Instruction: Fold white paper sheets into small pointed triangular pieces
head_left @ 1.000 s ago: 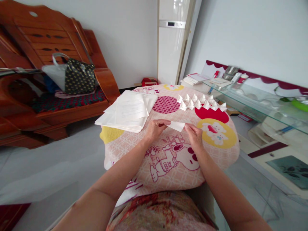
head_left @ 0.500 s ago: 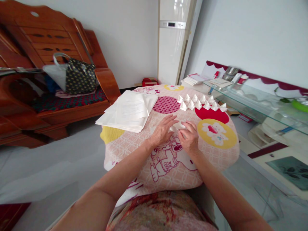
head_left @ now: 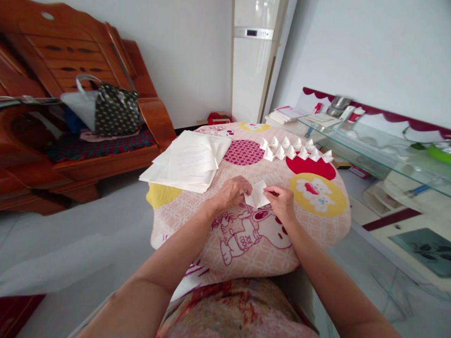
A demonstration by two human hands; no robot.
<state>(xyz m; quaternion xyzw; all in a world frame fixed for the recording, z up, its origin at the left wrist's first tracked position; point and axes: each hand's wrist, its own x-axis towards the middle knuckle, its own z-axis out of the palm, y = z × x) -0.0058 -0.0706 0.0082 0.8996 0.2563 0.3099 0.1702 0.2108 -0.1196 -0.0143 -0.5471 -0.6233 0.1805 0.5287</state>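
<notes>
A small folded piece of white paper [head_left: 257, 194] is held between my two hands, just above the patterned tablecloth [head_left: 197, 230]. My left hand [head_left: 235, 191] has its fingers curled round the paper's left edge. My right hand [head_left: 282, 198] pinches the right edge between thumb and fingertips. Creases show across the paper's face. Beyond the hands, to the right, stand two rows of small pointed folded-paper shapes [head_left: 279, 152]. A stack of white paper sheets [head_left: 190, 162] lies to the left, faint print showing on the upper sheets.
On the left is a wooden bench [head_left: 148, 117] with a dotted bag [head_left: 116, 111] on its seat. To the right runs a glass-topped stand [head_left: 384, 157] holding papers and small items. A tall white cabinet-like unit [head_left: 252, 75] stands behind the table.
Both hands have turned and drawn in from spread fingers over the paper to gripping its edges. The paper, mostly covered before, now shows its folded face. The stack and paper rows remain in place.
</notes>
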